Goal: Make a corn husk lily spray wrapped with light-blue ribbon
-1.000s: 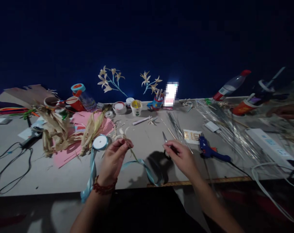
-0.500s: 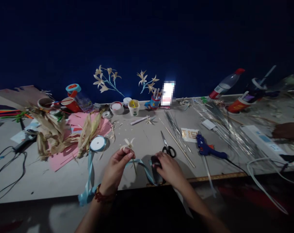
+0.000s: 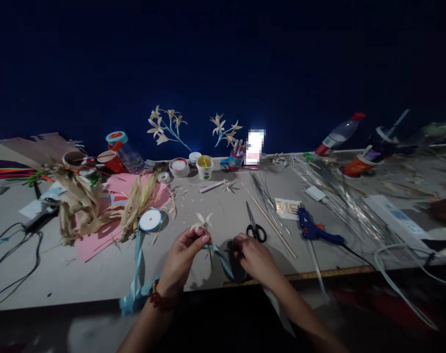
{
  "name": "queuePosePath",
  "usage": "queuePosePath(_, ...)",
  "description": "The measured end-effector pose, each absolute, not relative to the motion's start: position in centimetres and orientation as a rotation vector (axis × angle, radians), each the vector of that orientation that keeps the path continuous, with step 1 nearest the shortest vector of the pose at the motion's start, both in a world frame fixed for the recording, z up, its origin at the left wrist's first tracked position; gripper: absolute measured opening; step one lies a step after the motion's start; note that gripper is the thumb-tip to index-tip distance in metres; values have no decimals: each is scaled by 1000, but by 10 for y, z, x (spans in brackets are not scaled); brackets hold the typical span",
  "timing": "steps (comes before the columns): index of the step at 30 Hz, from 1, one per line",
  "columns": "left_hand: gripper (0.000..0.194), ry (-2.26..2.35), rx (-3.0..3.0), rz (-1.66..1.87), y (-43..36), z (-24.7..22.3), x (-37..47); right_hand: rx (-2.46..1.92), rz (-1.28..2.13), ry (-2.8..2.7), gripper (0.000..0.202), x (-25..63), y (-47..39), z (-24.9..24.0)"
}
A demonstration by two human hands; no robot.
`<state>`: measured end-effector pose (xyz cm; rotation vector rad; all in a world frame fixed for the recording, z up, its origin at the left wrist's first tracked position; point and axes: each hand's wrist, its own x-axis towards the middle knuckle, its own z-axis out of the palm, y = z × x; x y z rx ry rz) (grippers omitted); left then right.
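Observation:
A pale flower with pointed, husk-like petals (image 3: 204, 221) stands upright on a thin stem, pinched near its base by my left hand (image 3: 184, 252). From those fingers a light blue ribbon (image 3: 223, 259) trails right and curves down toward the table edge. My right hand (image 3: 255, 256) is closed just above the table, its fingertips bunched at the ribbon's far end; dark shadow partly hides that grip. Black-handled scissors (image 3: 257, 232) lie just beyond my right hand. A white-centred ribbon spool (image 3: 150, 220) lies left of the flower, with blue ribbon hanging from it.
Dried husks (image 3: 79, 206) lie over pink paper (image 3: 92, 242) at left. A blue glue gun (image 3: 316, 230), silver wires (image 3: 265, 191) and a power strip (image 3: 395, 215) lie at right. Finished flower sprays (image 3: 171, 128), tubs and a bright phone (image 3: 254, 147) line the back. Another person's hand (image 3: 445, 212) shows far right.
The view has shifted slightly. My left hand with the flower has come a little closer to my right hand. My right fingers have drawn together more.

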<state>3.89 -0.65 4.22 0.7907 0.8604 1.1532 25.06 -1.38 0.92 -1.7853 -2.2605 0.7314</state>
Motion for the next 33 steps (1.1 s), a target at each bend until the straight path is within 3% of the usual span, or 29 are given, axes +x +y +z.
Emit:
queuePosePath(5,11,799,817,1170,0,56,34,-1436,1063,-1820,7,263,-12,46)
queuePosePath(10,12,723,838,1182,8,81,39,-1114,1147,-1575,9,259,-13,109)
queuePosePath(12,12,697,844,1171,9,86,45,-1061,1180,-1504,19,250,-9,117)
queuePosePath(15,14,713,793,1137,5,85,54,-1007,1216,-1410,32,236,1,110)
queuePosePath(23,17,739,722,1142,0,76,64,-1030,1132,-1306,23,223,3,88)
queuePosePath(33,16,714,739,1179,2,74,71,-1079,756,-1390,14,219,-1,86)
